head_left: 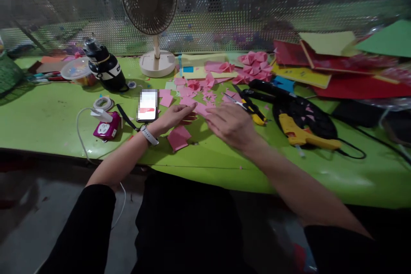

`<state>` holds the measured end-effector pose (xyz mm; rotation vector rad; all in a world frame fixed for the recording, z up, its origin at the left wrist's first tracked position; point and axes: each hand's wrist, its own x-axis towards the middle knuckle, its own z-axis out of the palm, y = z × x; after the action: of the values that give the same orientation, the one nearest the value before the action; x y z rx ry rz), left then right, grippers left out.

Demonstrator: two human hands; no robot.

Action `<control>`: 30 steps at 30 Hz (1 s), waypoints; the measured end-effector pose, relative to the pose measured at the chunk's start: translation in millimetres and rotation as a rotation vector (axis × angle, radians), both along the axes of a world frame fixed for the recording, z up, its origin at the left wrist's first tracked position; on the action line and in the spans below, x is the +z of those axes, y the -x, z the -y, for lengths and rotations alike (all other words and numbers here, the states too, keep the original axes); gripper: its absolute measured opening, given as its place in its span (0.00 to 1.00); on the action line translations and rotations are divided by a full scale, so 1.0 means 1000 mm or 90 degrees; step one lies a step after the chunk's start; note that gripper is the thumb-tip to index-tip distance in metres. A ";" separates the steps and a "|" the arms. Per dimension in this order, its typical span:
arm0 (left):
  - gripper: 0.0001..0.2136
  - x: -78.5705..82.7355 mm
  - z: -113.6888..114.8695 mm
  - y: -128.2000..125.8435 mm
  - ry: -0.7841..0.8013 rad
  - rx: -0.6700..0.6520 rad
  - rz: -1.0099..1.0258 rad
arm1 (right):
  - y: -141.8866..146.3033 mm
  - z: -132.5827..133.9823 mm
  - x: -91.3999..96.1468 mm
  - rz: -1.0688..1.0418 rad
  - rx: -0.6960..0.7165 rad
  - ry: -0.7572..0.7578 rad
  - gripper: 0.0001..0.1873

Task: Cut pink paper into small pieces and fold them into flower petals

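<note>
Found the pink paper piece (pixel 201 108) on the middle stretch of the surface (pixel 212 154), directly between the two hands. Judged the long axis as roughly left to right, dipping slightly toward the body at the right end, and so nearly in line with the gap from hand to hand. Placed the left hand (pixel 176 116) at the left end, thumb stretched toward the paper, and the right hand (pixel 231 122) at the right end, back uppermost, fingertips over the edge. Recorded both hands as apart from each other, with the paper bridging the gap; could not tell a firm pinch from a light touch on either side, nor name one hand as nearer. Noted a loose pink square (pixel 179 138) just beside the left hand, on the body side. Logged pink scraps (pixel 209 95) just beyond the paper, and folded pink flowers (pixel 257 68) farther back to the right. Located yellow-handled scissors (pixel 258 117) near the right hand, on the outer side, with a yellow glue gun (pixel 298 136) and a black tray (pixel 326 116) farther right. Listed a phone (pixel 148 105) left of the left hand, and a fan (pixel 157 65) well behind.
</note>
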<state>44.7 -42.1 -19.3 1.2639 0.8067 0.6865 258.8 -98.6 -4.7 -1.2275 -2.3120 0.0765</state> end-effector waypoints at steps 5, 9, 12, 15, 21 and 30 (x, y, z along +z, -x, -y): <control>0.13 0.002 0.001 0.002 0.036 0.008 0.073 | 0.007 0.004 -0.008 0.026 0.081 -0.065 0.12; 0.12 0.003 0.001 0.003 0.078 -0.010 0.100 | -0.006 -0.006 -0.015 -0.038 0.067 -0.147 0.07; 0.10 0.001 0.004 0.000 0.089 -0.025 0.128 | -0.009 -0.012 -0.021 -0.181 0.066 -0.149 0.04; 0.10 -0.001 0.007 -0.003 0.065 -0.051 0.161 | -0.004 -0.014 -0.026 -0.328 0.035 -0.115 0.05; 0.11 -0.003 0.012 -0.005 0.050 -0.114 0.186 | 0.002 -0.015 -0.033 -0.518 -0.012 0.035 0.14; 0.16 0.001 0.020 -0.008 -0.014 -0.092 0.104 | 0.004 -0.010 -0.030 -0.558 -0.011 0.118 0.16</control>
<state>52.7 -62.1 -18.8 1.2547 0.5692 0.6737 254.5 -88.5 -34.2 -1.0073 -1.5428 0.6896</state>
